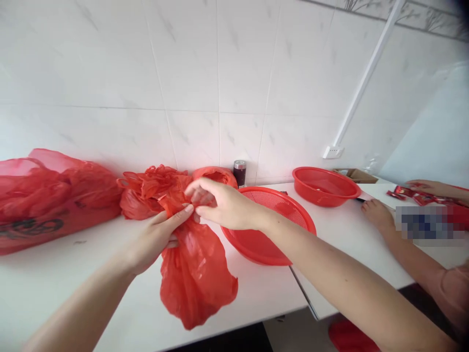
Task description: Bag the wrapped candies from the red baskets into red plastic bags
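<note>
A red plastic bag hangs over the front part of the white table, its neck gathered between my two hands. My left hand grips the neck from the left, thumb pressed along it. My right hand has its fingers curled at the top of the neck, fingertips close to my left thumb. The bag bulges a little below the grip; what it may contain cannot be seen. Right behind my right hand and forearm lies a red mesh basket, partly covered by them.
Crumpled red bags and a large red bag lie along the wall at left. A dark flask stands by the wall. At right are a red basin, a cardboard box, and a co-worker's hands near small red packets.
</note>
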A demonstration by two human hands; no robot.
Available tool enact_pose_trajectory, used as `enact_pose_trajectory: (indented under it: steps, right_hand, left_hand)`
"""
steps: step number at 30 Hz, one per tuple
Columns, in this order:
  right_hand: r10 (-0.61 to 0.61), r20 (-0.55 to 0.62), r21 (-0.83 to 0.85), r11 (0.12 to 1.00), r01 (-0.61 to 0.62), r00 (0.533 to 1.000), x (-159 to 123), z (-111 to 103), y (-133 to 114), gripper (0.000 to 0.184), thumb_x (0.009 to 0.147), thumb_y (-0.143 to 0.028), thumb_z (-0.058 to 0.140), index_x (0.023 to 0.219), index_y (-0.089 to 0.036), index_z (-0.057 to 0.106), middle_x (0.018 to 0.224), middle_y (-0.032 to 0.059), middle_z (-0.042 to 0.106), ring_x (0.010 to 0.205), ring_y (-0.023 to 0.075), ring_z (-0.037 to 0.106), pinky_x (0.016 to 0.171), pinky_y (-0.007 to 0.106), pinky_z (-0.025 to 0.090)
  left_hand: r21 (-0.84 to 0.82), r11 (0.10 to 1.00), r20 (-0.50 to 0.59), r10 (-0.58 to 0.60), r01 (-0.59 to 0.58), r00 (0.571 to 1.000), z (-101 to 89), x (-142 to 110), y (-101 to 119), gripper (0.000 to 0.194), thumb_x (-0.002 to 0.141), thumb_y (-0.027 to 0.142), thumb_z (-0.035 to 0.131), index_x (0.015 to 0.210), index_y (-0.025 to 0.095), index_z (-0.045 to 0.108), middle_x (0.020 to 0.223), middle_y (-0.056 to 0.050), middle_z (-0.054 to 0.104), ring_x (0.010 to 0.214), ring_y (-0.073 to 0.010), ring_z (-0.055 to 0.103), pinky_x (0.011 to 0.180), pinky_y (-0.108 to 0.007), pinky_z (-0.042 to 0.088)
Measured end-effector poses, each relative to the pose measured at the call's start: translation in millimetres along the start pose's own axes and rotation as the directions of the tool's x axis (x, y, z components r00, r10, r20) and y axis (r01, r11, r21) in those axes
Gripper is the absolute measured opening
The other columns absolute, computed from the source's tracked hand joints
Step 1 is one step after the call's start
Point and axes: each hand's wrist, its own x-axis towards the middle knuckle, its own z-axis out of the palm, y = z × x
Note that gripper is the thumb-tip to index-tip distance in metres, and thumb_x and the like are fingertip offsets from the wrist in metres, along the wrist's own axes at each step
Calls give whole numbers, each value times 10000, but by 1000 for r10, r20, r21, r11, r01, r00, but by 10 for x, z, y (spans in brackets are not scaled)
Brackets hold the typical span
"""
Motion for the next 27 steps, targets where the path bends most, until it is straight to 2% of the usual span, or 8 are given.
enact_pose_trajectory:
  steps: [2,5,8,13,15,19,23,27]
  right_hand:
    - [81,37,-2,997,-81,996,-86,1,131,210,821,-108,491,988,-229,533,883,-13,601,822,121,585,727,277,486]
    - [85,-163,22,996,-83,983,-209,-7,125,101,840,-142,474,904,-212,509,850,-16,566,787,115,562,740,285,475]
    - [65,-287,76,996,-45,956,-299,16,-10,66,849,-172,483,899,-215,489,882,-10,546,825,114,550,749,274,472]
    - [136,-170,22,991,-134,976,-260,197,72,196,830,-247,572,1024,-237,545,992,8,589,920,135,560,810,304,467]
    - [137,-149,52,990,-131,979,-202,279,166,119,849,-242,544,964,-217,559,930,2,604,853,125,570,778,294,474]
    - [34,-272,74,997,-15,962,-204,356,115,59,888,-218,487,885,-206,544,853,-12,603,804,112,575,776,274,478]
    - [-104,-235,44,992,117,966,-324,387,-21,152,883,-243,540,1034,-235,557,1071,23,611,1023,149,562,944,323,434]
    - [58,-238,226,974,-3,969,-330,501,192,381,954,-398,447,1320,-294,420,1277,51,532,1208,162,477,1033,373,366]
  left_hand:
    - [-47,997,46,-62,64,997,8,-10,-42,352,784,557,609,825,209,576,592,66,487,479,-64,395,416,-162,306]
    - [-50,997,138,-57,65,989,14,-7,-100,371,820,565,556,734,208,499,478,84,418,422,-65,351,411,-174,288]
    - [23,999,201,-27,23,979,-13,0,-136,369,872,554,471,782,203,538,492,32,539,443,-102,442,451,-217,354]
    - [77,995,239,48,-68,970,-76,-8,-164,378,877,544,465,748,200,554,547,-4,581,458,-115,453,426,-234,327]
    - [87,994,233,38,-60,972,-82,-2,-182,369,875,542,472,730,209,537,526,11,559,454,-116,456,425,-234,330]
    - [1,999,232,38,-39,972,-102,22,-223,353,896,503,462,728,202,543,571,-2,596,507,-115,496,493,-234,383]
    - [-77,990,276,135,-119,952,-147,6,-198,261,892,419,507,764,199,566,641,-6,591,593,-139,553,567,-266,429]
    - [32,990,301,123,-139,946,-142,-22,-153,198,837,331,602,743,220,467,559,50,517,550,-123,523,557,-256,417]
